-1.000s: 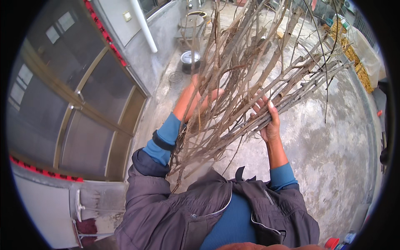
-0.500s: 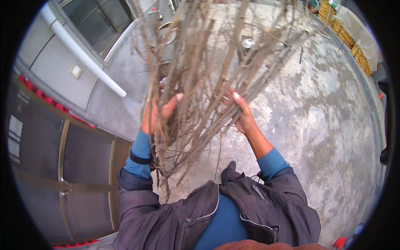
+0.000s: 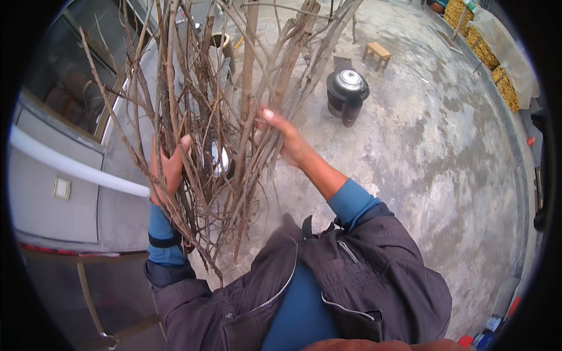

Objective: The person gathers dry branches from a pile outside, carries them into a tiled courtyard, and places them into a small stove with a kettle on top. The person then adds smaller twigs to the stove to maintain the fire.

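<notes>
I hold a large bundle of dry brown branches (image 3: pixel 234 117) upright in front of my chest, its cut ends hanging near my jacket. My left hand (image 3: pixel 170 167) grips the bundle's left side, fingers curled around several sticks. My right hand (image 3: pixel 287 137) clasps the right side, thumb up against a thicker stick. A shiny metal pot (image 3: pixel 218 159) shows on the ground through the branches, between my hands.
A black stove with a metal kettle (image 3: pixel 348 93) stands on the concrete yard, a small wooden stool (image 3: pixel 376 54) beyond it. A white pipe (image 3: pixel 76 169) and a wall with a window lie at left. Stacked yellow goods (image 3: pixel 497 64) line the far right.
The view has swung right along the yard, bringing the kettle stove and stool into sight. The bundle now stands more upright, with both hands still gripping it.
</notes>
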`<action>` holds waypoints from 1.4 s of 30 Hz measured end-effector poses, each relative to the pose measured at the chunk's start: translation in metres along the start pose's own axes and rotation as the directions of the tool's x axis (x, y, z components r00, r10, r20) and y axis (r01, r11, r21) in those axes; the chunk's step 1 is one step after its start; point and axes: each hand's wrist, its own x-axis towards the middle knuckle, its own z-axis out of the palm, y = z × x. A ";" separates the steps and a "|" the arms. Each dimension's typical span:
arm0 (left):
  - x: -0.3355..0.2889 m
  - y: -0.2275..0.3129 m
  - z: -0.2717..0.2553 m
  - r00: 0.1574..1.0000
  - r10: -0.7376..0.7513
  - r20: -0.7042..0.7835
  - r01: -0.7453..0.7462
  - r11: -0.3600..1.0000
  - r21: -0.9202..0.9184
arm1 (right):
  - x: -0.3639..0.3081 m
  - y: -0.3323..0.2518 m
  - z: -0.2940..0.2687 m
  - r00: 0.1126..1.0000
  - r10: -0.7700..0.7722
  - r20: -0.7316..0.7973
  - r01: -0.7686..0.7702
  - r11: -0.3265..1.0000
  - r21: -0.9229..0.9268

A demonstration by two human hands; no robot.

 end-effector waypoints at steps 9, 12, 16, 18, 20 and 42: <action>0.278 0.021 0.107 0.989 0.117 0.096 -0.114 0.993 -0.039 | 0.237 -0.096 -0.106 0.997 -0.058 -0.052 0.055 0.997 -0.049; 0.373 -0.001 0.145 0.986 0.125 0.113 -0.129 0.991 0.033 | 0.317 -0.107 -0.151 0.995 -0.087 -0.043 0.086 0.996 -0.028; 0.495 -0.040 0.181 0.979 0.194 0.063 -0.201 0.969 0.144 | 0.432 -0.138 -0.193 0.995 -0.070 -0.077 0.071 0.997 0.013; 0.550 -0.046 0.192 0.977 0.210 0.023 -0.211 0.969 0.126 | 0.489 -0.163 -0.215 0.995 -0.079 -0.066 0.079 0.997 0.004; 0.605 -0.041 0.199 0.978 0.207 0.031 -0.209 0.971 0.119 | 0.544 -0.178 -0.225 0.994 -0.101 -0.049 0.101 0.995 -0.006; 1.257 -0.096 0.557 0.863 0.345 0.370 -0.303 0.938 -0.166 | 1.031 -0.342 -0.541 0.852 -0.330 -0.407 0.343 0.938 -0.042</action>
